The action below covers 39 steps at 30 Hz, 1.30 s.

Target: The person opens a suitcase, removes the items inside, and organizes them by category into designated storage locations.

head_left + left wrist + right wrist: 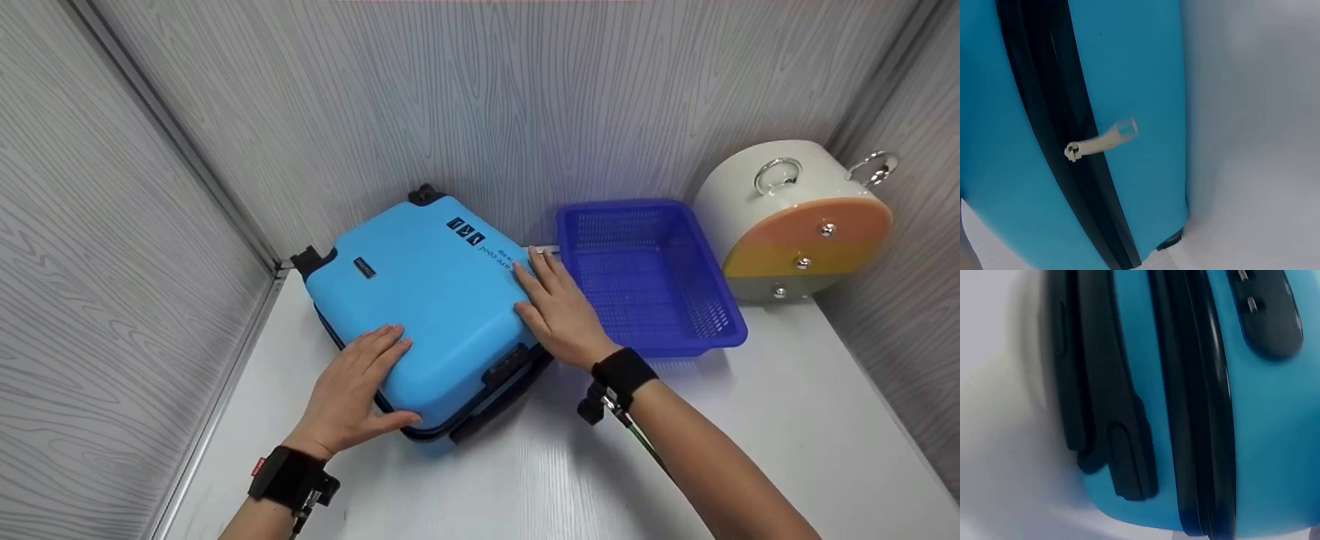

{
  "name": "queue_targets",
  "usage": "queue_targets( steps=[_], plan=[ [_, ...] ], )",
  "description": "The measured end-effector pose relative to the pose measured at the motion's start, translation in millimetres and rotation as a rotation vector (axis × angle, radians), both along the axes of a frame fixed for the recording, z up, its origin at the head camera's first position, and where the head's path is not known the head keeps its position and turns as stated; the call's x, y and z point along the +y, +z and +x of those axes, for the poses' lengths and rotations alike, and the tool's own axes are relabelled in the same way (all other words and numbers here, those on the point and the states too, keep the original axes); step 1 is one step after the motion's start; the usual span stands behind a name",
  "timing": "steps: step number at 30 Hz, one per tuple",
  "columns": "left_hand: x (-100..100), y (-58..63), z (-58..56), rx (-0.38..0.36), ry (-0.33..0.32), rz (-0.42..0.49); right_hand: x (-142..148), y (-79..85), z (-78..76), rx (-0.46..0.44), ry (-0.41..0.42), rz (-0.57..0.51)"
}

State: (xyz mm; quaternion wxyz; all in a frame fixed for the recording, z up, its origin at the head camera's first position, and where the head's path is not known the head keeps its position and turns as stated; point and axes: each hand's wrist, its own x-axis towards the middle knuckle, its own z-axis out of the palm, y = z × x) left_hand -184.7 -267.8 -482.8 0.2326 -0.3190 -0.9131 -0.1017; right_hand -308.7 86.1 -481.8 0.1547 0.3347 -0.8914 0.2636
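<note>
A light blue hard-shell suitcase [420, 292] lies flat on its side on the white table, turned at an angle. My left hand [349, 394] rests on its near left corner, fingers on the top shell and thumb spread along the near edge. With fingers straight, my right hand [559, 311] lies on the right edge of the shell. In the left wrist view a zipper pull [1098, 145] sticks out from the black zipper band [1058, 107]. The right wrist view shows the suitcase's black handle [1109, 382] and a black lock plate [1272, 320] on its side.
A purple plastic basket [652, 349] stands right of the suitcase, close to my right hand. Behind it on the right is a rounded white box [806, 225] with orange, yellow and green bands and ring handles. Grey wood-grain panels [525, 97] wall the table [525, 480].
</note>
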Motion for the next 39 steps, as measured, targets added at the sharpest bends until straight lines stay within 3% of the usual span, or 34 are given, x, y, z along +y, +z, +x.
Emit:
queue_targets(
  steps=[5,9,13,16,18,20,25,29,32,39],
  plan=[
    [22,-3.9,-0.7,0.04,0.047,0.044,-7,-2.5,17.1,0.129,0.05,0.055],
    [39,-5.2,-0.6,0.034,0.101,0.06,-19,-7.0,35.0,0.159,0.094,0.059],
    [42,-3.7,-2.6,0.004,0.092,0.102,-28,-12.2,46.3,0.177,0.134,0.076],
    [30,0.3,-8.9,-0.038,0.046,0.167,-30,-14.5,49.0,0.172,0.138,0.076],
    [17,5.0,-16.8,-0.082,0.059,0.213,-31,-14.8,49.5,0.159,0.14,0.076],
    [0,8.5,-29.0,-0.124,0.117,0.257,-30,-14.9,49.5,0.15,0.143,0.073],
    [-47,15.2,-58.2,-0.256,0.359,0.379,-29,-15.0,48.6,0.146,0.139,0.086],
    [-69,14.8,-67.4,-0.352,0.405,0.429,-32,-15.4,50.3,0.156,0.124,0.092],
    [-75,12.3,-69.9,-0.356,0.387,0.401,-38,-13.1,59.9,0.175,0.112,0.103],
    [-74,9.5,-74.5,-0.285,0.386,0.355,-72,-11.6,92.3,0.256,0.134,0.195]
  ],
)
